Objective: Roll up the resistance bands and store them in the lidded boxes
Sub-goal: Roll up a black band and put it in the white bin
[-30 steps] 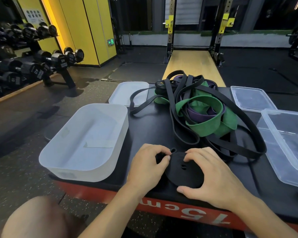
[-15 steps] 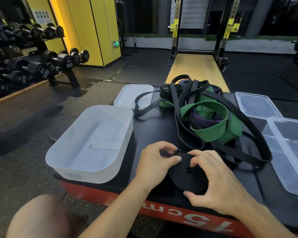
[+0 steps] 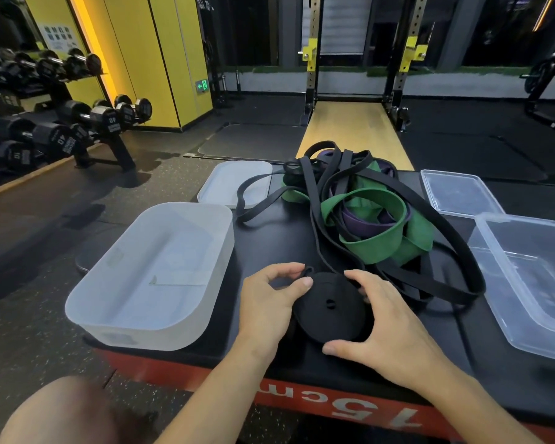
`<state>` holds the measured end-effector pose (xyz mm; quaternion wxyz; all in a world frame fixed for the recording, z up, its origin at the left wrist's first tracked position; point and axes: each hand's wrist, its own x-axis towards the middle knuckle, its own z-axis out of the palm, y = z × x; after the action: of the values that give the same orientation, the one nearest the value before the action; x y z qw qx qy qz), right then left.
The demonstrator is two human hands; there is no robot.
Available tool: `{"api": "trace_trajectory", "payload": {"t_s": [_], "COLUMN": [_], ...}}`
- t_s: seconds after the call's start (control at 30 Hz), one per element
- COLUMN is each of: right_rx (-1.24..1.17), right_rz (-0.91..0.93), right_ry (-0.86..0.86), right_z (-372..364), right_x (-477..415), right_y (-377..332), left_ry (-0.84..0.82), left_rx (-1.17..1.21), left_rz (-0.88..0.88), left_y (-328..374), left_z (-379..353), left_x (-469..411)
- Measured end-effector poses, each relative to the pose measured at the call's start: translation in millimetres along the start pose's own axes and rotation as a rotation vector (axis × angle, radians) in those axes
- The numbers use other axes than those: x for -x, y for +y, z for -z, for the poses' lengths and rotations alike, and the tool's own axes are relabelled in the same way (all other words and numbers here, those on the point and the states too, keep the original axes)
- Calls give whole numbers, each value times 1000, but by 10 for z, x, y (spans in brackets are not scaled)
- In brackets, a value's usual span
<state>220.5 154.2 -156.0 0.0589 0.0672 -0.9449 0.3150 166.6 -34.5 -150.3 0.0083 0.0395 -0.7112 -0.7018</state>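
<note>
A black resistance band wound into a flat roll [image 3: 330, 312] lies near the front edge of the black platform [image 3: 269, 241]. My left hand [image 3: 269, 302] pinches the band's loose end at the roll's upper left edge. My right hand [image 3: 385, 325] curls round the roll's right side, thumb at its near rim. Behind the roll lies a tangled pile of black, green and purple bands [image 3: 362, 216]. An open frosted white box [image 3: 154, 277] stands to the left, an open clear box [image 3: 532, 283] to the right.
The frosted lid [image 3: 231, 184] lies behind the white box and the clear lid [image 3: 455, 193] behind the clear box. A red front edge with white print [image 3: 350, 408] borders the platform. Dumbbell racks [image 3: 61, 123] stand far left; a squat rack [image 3: 356, 75] stands behind.
The view has shifted slightly. Both hands stay on the black roll, the left fingers working the loose end at its top edge.
</note>
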Motion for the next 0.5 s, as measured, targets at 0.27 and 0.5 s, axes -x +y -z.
{"api": "trace_trajectory", "payload": {"t_s": [0.27,0.5], "right_rx": [-243,-849], "right_rz": [-83,-86], "right_ry": [91,207], "right_z": [-30,70], "right_x": [10,-61], "right_y": [-11,-98], "left_ry": [86,46], "left_rx": [142,97], "left_rz": [-3,-228], "left_y": [42,356], "left_z": [4,112], "left_x": [77,194]}}
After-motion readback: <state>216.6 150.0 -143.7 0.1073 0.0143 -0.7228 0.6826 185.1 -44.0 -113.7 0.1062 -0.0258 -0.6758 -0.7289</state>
